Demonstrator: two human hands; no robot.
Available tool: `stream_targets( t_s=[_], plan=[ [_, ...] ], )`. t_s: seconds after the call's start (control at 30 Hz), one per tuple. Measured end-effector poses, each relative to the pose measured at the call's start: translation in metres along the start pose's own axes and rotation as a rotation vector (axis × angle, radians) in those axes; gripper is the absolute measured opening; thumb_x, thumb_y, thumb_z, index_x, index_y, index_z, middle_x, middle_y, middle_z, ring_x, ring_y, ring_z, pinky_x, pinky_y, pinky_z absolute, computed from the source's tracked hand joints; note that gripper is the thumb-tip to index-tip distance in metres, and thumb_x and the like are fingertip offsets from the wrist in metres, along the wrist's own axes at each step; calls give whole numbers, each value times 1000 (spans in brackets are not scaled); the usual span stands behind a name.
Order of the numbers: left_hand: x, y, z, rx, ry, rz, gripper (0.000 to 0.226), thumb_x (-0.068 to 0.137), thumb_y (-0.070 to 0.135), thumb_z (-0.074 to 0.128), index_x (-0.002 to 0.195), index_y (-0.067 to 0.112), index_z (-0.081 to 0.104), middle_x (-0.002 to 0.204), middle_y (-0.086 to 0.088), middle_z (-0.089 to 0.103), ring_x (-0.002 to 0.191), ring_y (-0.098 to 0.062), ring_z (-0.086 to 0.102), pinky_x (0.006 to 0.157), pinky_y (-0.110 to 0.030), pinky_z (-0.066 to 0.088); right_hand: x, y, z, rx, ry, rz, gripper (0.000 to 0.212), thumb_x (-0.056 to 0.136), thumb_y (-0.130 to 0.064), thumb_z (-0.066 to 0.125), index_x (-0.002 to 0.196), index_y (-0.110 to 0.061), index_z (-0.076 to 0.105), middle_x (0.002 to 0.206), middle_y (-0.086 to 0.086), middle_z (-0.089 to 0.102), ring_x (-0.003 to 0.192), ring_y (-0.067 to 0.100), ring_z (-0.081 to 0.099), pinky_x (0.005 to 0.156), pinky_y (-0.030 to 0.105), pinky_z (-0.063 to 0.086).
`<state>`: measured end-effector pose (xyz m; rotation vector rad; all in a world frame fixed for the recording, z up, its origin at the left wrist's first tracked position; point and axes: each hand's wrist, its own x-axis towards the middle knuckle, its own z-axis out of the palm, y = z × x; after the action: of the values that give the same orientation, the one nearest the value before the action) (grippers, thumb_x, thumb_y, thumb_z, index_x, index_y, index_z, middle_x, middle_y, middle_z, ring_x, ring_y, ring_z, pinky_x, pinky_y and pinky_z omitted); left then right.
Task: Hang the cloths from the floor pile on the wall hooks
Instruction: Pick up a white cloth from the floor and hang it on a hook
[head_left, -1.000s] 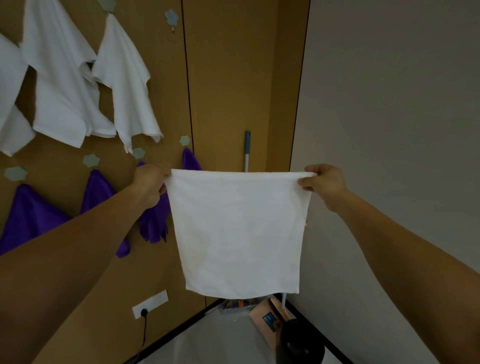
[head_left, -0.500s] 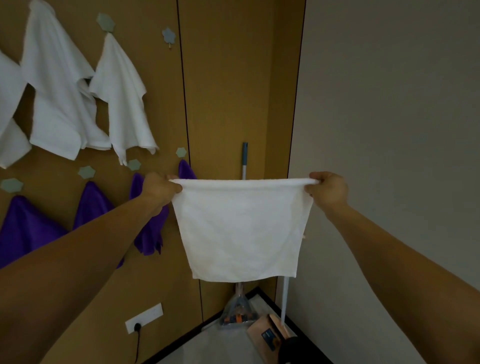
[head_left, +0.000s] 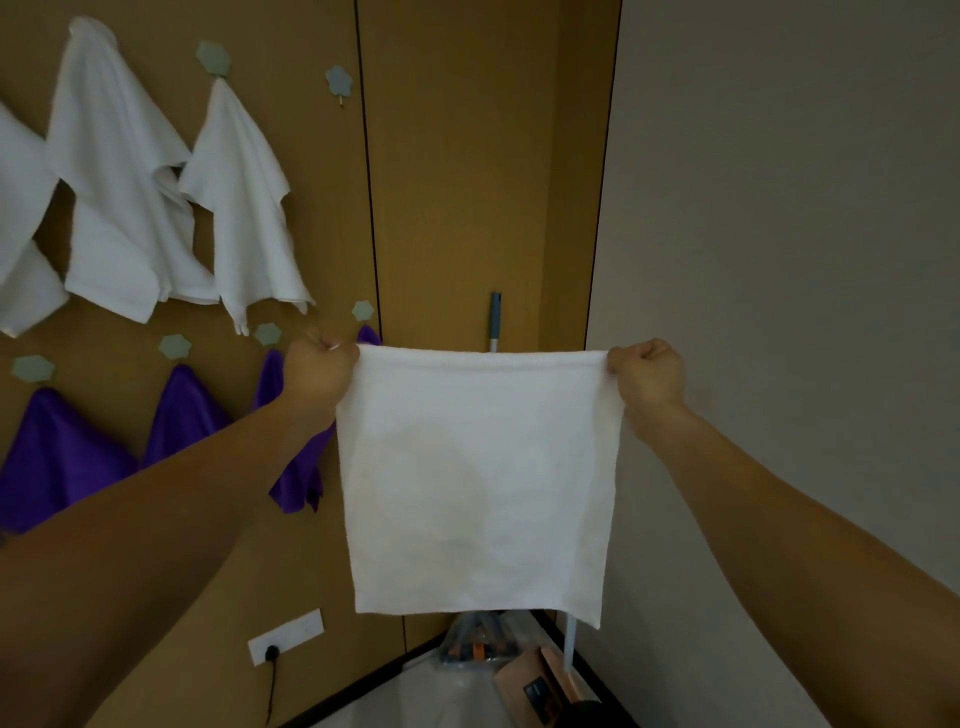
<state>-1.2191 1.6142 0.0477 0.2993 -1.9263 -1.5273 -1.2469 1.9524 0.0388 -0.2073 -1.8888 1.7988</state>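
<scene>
Mostly hidden behind the held white cloth (head_left: 478, 483): a mop handle (head_left: 496, 319), only its grey-blue top end above the cloth's upper edge, plus a pale stretch below the lower right corner. Fingertips of both hands tucked out of sight at the cloth corners. Leftmost hung white cloth (head_left: 21, 218) cut off by the frame edge. Leftmost purple cloth (head_left: 57, 457) partly behind the left forearm. Dark blurred shape at bottom edge, not identifiable. Brown box (head_left: 535, 686) beside it, half cropped.

Left hand (head_left: 319, 371) curled, pinching the upper left corner. Right hand (head_left: 647, 376) curled, pinching the upper right corner. Cloth in mid-air before the room corner, taut along the top, hanging flat. Roughly square, soft nap, faint yellowish stain left of centre.

On the brown panel wall (head_left: 441, 182): flat, pale green, flower-shaped hooks, one hook (head_left: 338, 80) with a small peg showing. Other white cloths draped in limp points, upper row. Purple cloths smoother, lower row. White socket plate (head_left: 285, 636) low down, black plug and cord. Plain grey wall (head_left: 779, 208) at right.
</scene>
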Motion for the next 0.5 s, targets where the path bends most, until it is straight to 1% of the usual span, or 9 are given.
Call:
stream_targets(
  t_s=[0.07, 0.1, 0.17, 0.23, 0.3, 0.37, 0.4, 0.47, 0.5],
  plan=[
    [4, 0, 4, -78, 15, -46, 19, 89, 10, 53, 75, 23, 50, 77, 3, 49, 71, -11, 46, 63, -25, 40, 3, 0, 11, 21, -12, 19, 11, 85, -6, 50, 85, -16, 54, 83, 0, 55, 72, 15, 52, 59, 26, 43],
    [7, 0, 6, -98, 17, -56, 20, 89, 9, 51, 76, 24, 51, 78, 2, 50, 71, -11, 47, 64, -25, 41, 5, 0, 17, 12, -26, 18, 15, 88, -7, 45, 94, -15, 56, 87, 0, 55, 72, 12, 50, 58, 25, 41],
    [15, 3, 11, -109, 11, -60, 22, 90, 8, 48, 77, 25, 53, 78, 3, 52, 71, -12, 48, 62, -25, 41, 9, -2, 31, -9, -99, -8, 18, 92, -11, 44, 102, -16, 59, 92, -2, 56, 75, 9, 50, 59, 22, 38],
    [24, 10, 17, -129, 22, -49, 24, 92, 12, 48, 76, 27, 56, 78, 5, 54, 70, -9, 49, 59, -21, 39, 15, -6, 44, -32, -269, -72, 8, 91, -31, 56, 93, -24, 59, 93, -5, 58, 80, 10, 54, 62, 23, 40],
    [37, 15, 20, -151, -18, -12, 21, 92, 17, 50, 76, 26, 59, 78, 5, 56, 68, -8, 51, 57, -21, 38, 23, -12, 55, -121, -514, -171, 37, 75, -56, 73, 100, -33, 59, 103, -12, 56, 90, 4, 55, 69, 21, 42],
    [51, 19, 19, -128, -190, -8, 14, 85, 33, 56, 81, 24, 65, 84, 2, 62, 73, -10, 57, 60, -23, 42, 37, -18, 69, -248, -698, -259, 61, 56, -59, 83, 110, -42, 60, 113, -14, 53, 98, -1, 53, 76, 20, 44],
    [60, 19, 16, -73, -304, -5, 21, 80, 46, 60, 82, 27, 69, 89, 2, 64, 77, -10, 60, 62, -24, 45, 44, -21, 78, -294, -742, -269, 62, 50, -58, 85, 107, -45, 64, 111, -13, 58, 96, 2, 58, 75, 19, 47],
    [83, 17, 13, 185, -562, 103, 37, 69, 71, 62, 83, 39, 71, 97, 6, 67, 88, -9, 63, 71, -25, 48, 60, -25, 98, -281, -765, -237, 46, 47, -52, 89, 89, -39, 73, 93, -12, 72, 82, 6, 69, 63, 16, 52],
    [94, 17, 14, 316, -687, 169, 44, 61, 78, 63, 85, 42, 71, 96, 8, 69, 89, -8, 65, 75, -25, 49, 66, -27, 109, -254, -767, -227, 34, 51, -47, 89, 79, -33, 75, 83, -11, 74, 73, 6, 70, 56, 15, 51]
  ],
)
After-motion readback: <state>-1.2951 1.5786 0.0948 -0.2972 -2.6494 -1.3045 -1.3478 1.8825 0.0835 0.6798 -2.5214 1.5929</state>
